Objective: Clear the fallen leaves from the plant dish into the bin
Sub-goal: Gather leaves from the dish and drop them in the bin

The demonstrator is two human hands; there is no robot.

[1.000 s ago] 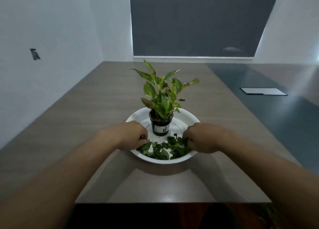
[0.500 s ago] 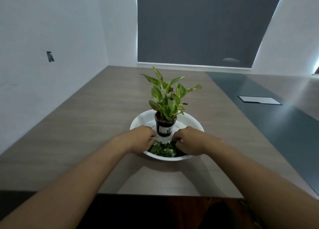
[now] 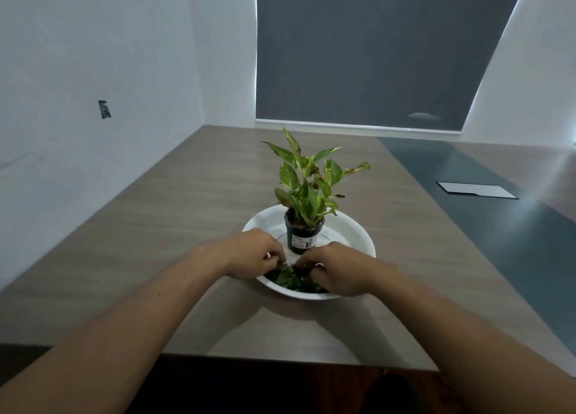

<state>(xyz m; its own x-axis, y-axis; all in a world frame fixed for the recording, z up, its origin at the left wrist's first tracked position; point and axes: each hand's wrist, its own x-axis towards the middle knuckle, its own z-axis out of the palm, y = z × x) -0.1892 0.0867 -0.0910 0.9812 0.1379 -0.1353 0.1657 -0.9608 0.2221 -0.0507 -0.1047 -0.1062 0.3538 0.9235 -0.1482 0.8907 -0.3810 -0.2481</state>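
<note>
A white round dish (image 3: 358,236) stands on the wooden table, with a small potted plant (image 3: 304,236) in a black pot at its middle. A heap of dark green fallen leaves (image 3: 291,278) lies in the near part of the dish. My left hand (image 3: 252,253) rests on the left side of the heap, fingers curled into the leaves. My right hand (image 3: 338,268) covers the right side, fingers also curled into them. The two hands nearly touch over the pile. No bin is in view.
The long wooden table (image 3: 187,211) runs back to a wall with a dark blind. A dark strip with a flat grey panel (image 3: 477,190) lies to the right. The table's near edge is just below my forearms.
Both hands have drawn together over the leaves, gathering the spread pile into a tighter heap between them. The camera has tilted up.
</note>
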